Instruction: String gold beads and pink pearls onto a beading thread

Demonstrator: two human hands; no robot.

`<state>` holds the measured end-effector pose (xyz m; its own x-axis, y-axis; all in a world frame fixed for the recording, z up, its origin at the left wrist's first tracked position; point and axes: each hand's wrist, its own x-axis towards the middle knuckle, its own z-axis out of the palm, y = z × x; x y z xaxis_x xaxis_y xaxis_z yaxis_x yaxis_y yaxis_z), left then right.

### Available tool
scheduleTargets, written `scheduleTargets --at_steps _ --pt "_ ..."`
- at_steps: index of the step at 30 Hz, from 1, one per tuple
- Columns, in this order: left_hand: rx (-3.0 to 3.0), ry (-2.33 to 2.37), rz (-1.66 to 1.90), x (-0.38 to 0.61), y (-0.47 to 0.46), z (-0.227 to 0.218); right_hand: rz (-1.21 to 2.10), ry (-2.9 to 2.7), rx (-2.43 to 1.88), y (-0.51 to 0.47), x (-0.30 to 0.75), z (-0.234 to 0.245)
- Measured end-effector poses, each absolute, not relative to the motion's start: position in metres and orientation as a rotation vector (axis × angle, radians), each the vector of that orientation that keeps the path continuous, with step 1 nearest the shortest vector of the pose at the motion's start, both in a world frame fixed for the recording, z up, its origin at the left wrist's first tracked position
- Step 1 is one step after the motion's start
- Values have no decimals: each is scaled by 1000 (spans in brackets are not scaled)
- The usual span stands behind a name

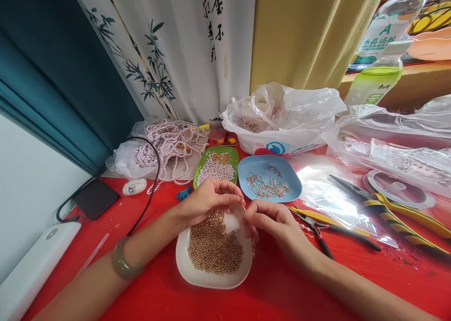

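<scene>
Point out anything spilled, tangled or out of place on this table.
The pearl strands look untidy: heaped loosely at the back left, with some trailing onto the red tabletop near the white oval item.

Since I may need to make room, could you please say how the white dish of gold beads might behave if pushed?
The white dish would probably slide without tipping, being broad and low on the red table. The gold beads look small, round and loose, so they may roll; a sharp tilt could spill them over the shallow rim.
</scene>
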<state>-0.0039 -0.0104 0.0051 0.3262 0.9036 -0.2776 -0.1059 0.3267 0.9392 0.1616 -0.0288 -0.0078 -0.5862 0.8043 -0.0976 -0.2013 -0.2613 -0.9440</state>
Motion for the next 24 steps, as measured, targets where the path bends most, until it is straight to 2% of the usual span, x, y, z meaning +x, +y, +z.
scheduleTargets --at_steps 24 --pt "1093 998 791 -4 -14 9 1941 -1301 -805 -28 161 -8"
